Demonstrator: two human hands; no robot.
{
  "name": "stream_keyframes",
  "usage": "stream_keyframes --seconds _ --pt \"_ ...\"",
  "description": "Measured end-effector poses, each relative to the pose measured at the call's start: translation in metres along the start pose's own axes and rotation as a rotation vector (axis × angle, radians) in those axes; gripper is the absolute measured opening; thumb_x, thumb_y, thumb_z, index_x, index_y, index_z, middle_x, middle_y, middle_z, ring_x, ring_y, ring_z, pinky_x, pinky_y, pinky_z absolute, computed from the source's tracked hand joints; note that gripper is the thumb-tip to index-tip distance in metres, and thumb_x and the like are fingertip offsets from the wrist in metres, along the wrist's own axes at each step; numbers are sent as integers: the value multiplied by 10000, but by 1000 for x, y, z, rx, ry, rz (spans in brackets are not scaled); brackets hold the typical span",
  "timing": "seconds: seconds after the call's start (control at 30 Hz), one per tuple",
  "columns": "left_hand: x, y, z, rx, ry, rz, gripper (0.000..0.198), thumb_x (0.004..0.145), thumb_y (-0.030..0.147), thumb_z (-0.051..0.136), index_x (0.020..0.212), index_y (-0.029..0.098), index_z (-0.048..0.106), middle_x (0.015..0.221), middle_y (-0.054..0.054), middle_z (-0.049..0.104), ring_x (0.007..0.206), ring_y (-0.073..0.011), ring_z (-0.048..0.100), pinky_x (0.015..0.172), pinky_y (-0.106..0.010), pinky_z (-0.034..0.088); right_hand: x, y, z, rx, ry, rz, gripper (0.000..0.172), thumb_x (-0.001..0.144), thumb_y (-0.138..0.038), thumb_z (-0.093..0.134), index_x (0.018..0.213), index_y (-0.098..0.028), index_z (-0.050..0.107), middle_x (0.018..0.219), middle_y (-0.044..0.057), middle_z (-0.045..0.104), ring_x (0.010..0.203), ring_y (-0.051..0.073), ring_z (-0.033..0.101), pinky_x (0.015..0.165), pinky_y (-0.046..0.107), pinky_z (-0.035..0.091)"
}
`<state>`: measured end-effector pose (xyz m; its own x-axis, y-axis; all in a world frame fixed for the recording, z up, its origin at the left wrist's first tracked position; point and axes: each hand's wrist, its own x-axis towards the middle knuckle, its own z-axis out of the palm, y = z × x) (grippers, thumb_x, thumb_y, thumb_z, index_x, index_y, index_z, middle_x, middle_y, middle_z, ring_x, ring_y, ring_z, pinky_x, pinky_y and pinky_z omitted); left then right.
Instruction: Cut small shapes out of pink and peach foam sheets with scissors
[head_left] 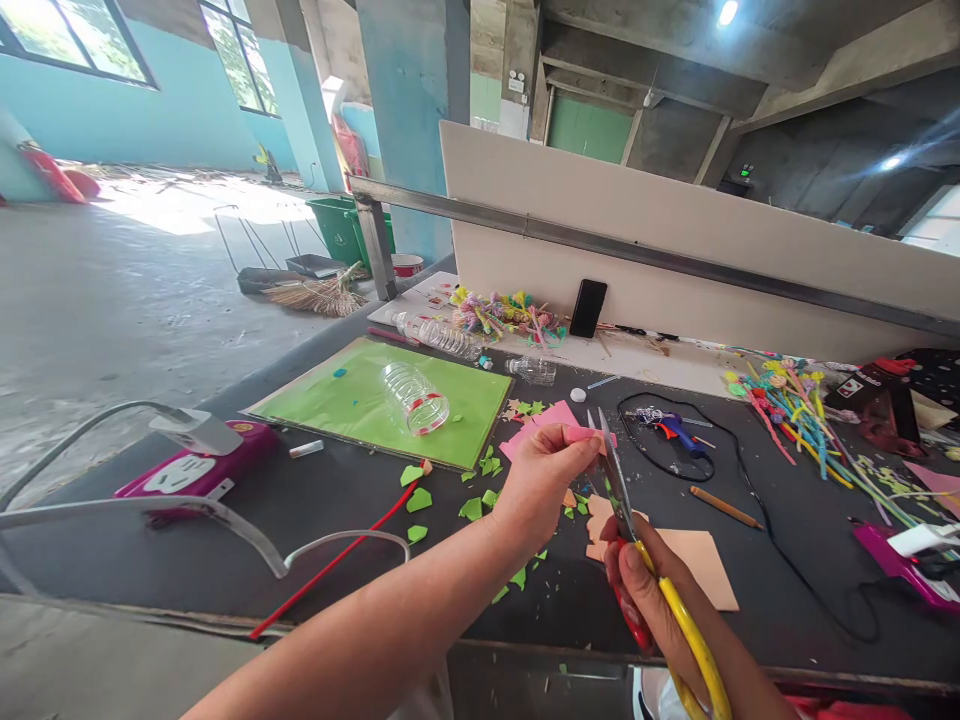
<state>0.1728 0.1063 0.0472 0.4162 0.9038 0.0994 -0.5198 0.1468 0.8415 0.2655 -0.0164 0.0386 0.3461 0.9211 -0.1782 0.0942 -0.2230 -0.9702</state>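
Note:
My left hand is closed in a pinch on a small pink foam piece, held above the black table. My right hand grips scissors with yellow and red handles. Their blades point up and meet the pink piece beside my left fingertips. Below the hands lie a pink foam sheet and a tan foam sheet. Green foam scraps are scattered to the left of my hands.
A green sheet carries a cut clear plastic bottle. A blue glue gun with black cord, a pencil, coloured craft sticks, a phone against the white partition, a red stick and a pink lamp base are around.

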Motion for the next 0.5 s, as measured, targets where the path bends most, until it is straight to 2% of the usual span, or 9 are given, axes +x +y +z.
stream_keyframes --seconds 0.23,0.37,0.5 --pt "0 -1 -1 14 -1 3 114 712 250 675 728 137 685 729 -38 672 632 -103 546 648 -228 424 4 6 0 3 -12 -34 458 716 -684 546 870 -256 599 599 -22 463 542 162 463 456 267 327" --pt "0 -1 -2 13 -1 14 120 710 255 675 726 138 689 729 -45 677 637 -111 550 652 -236 431 4 7 2 -48 8 -34 435 742 -673 518 862 -262 599 620 -21 466 517 155 428 484 279 342" --pt "1 0 -2 8 -12 18 119 707 263 680 707 144 687 717 -37 676 622 -104 544 643 -231 427 3 4 4 -34 32 -24 456 727 -681 525 866 -252 599 566 -39 418 480 142 396 441 264 321"
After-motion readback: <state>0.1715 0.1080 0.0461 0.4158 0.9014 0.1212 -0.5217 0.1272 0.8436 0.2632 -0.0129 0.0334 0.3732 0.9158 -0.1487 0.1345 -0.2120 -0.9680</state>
